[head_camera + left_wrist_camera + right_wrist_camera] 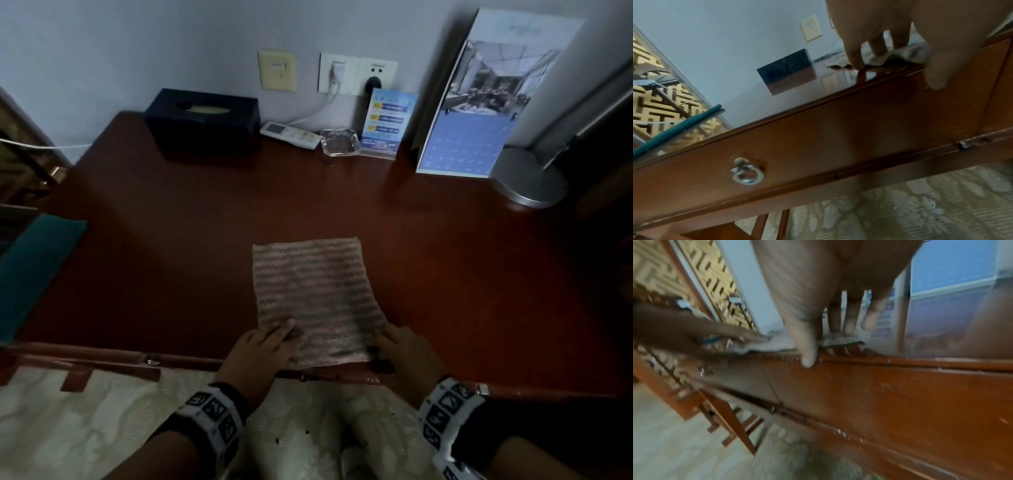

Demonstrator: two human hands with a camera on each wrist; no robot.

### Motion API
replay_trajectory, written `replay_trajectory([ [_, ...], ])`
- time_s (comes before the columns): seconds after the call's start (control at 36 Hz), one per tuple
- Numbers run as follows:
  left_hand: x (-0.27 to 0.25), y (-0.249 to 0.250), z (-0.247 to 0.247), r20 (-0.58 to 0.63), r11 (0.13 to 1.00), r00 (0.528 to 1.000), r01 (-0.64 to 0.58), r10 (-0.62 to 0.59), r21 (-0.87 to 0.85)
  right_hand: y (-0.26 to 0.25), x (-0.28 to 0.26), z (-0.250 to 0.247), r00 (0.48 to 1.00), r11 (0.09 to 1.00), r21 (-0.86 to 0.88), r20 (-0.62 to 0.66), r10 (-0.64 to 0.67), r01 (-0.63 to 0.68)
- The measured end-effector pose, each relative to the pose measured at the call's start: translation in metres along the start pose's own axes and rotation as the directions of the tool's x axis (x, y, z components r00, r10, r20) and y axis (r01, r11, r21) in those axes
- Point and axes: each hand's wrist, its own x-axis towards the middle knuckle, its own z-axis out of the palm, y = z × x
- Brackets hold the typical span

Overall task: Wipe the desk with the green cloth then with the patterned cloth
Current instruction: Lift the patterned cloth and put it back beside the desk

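head view: i see the patterned cloth (pixel 317 298) spread flat on the desk (pixel 479 267) at its near edge; my left hand (pixel 263 346) and right hand (pixel 404 349) press its near corners with straight fingers. the green cloth (pixel 32 270) lies at the desk's left end. left wrist view: fingers (pixel 856 55) extended, tips on the cloth. right wrist view: blurred, fingers (pixel 851 321) straight on the cloth edge.

It's dim from the head view, corners falling to black, lines bowing outward. The counter (pixel 797 91) gleams, mirroring the wall in the left wrist view. The right wrist view is smeared with blur.
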Motion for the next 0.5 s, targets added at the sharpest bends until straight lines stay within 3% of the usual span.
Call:
replay_trajectory([
  [0.11,-0.011,-0.006,-0.01,-0.076,0.996,0.996,-0.061,0.055,-0.072,-0.003,-0.002,0.015,0.996,0.998,-0.066,-0.084,-0.01,0.004],
  [0.17,-0.016,-0.005,-0.018,-0.033,0.995,0.999,-0.02,0.017,-0.1,-0.015,-0.004,0.01,0.988,0.996,-0.074,-0.139,-0.062,0.052],
  [0.25,-0.022,-0.009,-0.028,-0.077,0.981,0.995,0.052,-0.068,-0.187,-0.026,-0.004,-0.003,0.997,1.0,-0.002,-0.071,0.028,-0.029],
  [0.33,-0.03,-0.019,-0.043,-0.085,0.965,0.984,0.131,-0.154,-0.229,-0.032,-0.006,-0.02,0.991,0.992,0.1,-0.107,0.081,-0.07],
  [0.5,-0.051,-0.039,-0.082,-0.268,0.941,0.947,0.082,-0.176,-0.328,-0.053,-0.012,-0.078,0.958,0.985,0.158,-0.265,0.112,-0.072],
])
